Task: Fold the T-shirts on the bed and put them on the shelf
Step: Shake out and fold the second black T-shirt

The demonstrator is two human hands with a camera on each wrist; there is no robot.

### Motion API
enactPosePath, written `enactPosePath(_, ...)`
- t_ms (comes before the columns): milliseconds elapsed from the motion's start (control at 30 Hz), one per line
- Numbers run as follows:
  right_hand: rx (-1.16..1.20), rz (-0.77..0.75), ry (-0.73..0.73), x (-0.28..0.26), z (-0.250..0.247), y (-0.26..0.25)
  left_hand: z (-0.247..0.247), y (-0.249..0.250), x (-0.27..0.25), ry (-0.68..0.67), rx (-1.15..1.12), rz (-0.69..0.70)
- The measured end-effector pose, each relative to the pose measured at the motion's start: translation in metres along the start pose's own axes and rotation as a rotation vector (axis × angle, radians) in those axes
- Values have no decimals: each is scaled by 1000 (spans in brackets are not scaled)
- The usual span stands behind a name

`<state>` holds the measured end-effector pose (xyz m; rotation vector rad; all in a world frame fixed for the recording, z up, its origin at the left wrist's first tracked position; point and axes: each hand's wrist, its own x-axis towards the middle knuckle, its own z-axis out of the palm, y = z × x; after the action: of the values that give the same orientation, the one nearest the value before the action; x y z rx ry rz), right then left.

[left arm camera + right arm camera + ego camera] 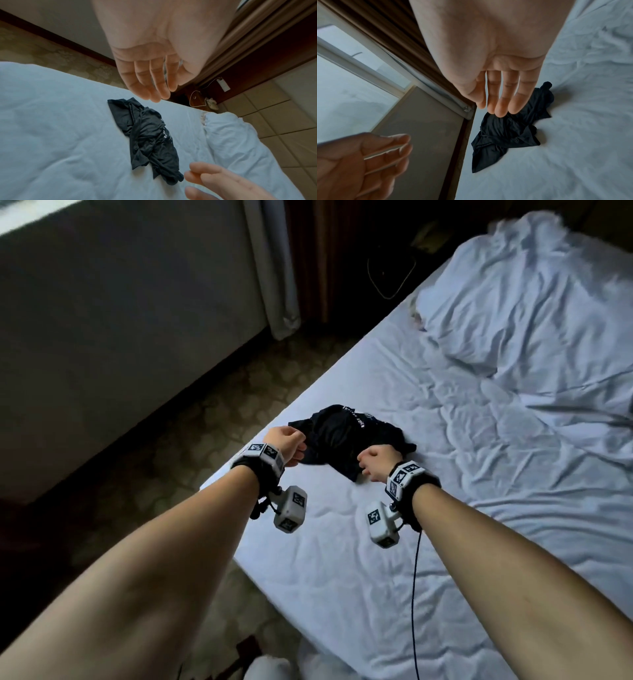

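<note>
The shirt (346,440) lies crumpled near the bed's (479,508) left edge. The left hand (286,445) and right hand (375,462) flank it, fingers relaxed, holding nothing, probably placed to take opposite ends and spread it flat.

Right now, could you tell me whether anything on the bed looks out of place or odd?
Only the black T-shirt: it lies crumpled in a twisted heap near the bed edge, not flat. Both the left hand and right hand hover by it, holding nothing.
</note>
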<state>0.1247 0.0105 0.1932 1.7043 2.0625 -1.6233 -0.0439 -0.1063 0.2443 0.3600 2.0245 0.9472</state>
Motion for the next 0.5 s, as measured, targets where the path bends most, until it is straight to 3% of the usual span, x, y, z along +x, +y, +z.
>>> enactPosePath(333, -118, 159, 16, 140, 29, 32, 37, -30, 158, -174, 188, -131)
enactPosePath(500, -154, 176, 9, 168, 43, 24, 66, -60, 239, -264, 231, -262)
